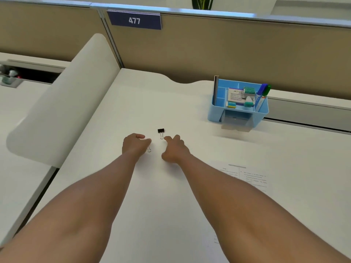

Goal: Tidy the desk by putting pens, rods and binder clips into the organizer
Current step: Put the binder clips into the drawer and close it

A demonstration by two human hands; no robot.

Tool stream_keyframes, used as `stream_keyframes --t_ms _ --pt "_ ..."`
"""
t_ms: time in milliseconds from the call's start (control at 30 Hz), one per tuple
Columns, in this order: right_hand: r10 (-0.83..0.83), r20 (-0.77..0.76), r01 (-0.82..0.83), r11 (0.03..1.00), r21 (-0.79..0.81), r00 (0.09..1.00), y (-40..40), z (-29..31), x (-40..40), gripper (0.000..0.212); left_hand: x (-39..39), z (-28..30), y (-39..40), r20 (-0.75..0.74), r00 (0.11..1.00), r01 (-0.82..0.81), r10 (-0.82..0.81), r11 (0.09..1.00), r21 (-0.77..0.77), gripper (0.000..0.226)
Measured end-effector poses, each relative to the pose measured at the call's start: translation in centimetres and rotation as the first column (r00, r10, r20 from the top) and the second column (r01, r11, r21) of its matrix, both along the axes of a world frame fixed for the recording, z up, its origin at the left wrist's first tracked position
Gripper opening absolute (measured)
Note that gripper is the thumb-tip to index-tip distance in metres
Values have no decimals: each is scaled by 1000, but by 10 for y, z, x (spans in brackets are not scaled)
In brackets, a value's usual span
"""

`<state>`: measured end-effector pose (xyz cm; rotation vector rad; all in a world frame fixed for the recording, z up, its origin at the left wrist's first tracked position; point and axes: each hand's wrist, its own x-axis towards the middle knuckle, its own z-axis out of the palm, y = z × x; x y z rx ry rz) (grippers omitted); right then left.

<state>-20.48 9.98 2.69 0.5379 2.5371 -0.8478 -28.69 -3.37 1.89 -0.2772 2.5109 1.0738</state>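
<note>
A black binder clip (161, 131) lies on the white worktop (133, 103), well short of the blue organizer (238, 109) and to its left. The right hand (175, 149) reaches toward the clip, forefinger just at its wire handles, the other fingers loosely curled; it grips nothing yet. The left hand (135, 143), left of the clip, has its fingers curled over a second clip (149, 149), only its wire loops showing; whether it truly pinches it I cannot tell. Such a clip looks light, rigid and small. The wire handles swing, so pinching the black body across its sides seems surest. Markers (261, 96) already stand in the organizer.
</note>
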Motion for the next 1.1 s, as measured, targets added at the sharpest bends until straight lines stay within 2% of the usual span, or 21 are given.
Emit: stream_keyframes --t_ms 200,400,600,767,967,1100 --pt "49 44 -53 995 85 998 -6 -3 -15 70 14 -17 -7 -35 999 39 -38 999 28 50" --pt "44 68 -50 994 94 997 -5 -7 -30 77 18 -25 -11 -108 993 47 -41 997 53 33" --pt "35 56 -40 995 95 998 -3 -11 -42 76 19 -30 -14 -132 989 74 -65 995 65 31" --pt "41 33 -45 990 133 999 -4 -13 -47 61 18 -30 -14 -146 985 107 -97 992 63 28" --pt "35 -112 -18 989 147 993 -3 -19 -32 30 20 -25 -10 -151 981 140 -125 986 93 26" --pt "4 -149 15 992 122 989 0 -20 -20 24 23 -21 -6 -132 980 161 -146 980 116 26"
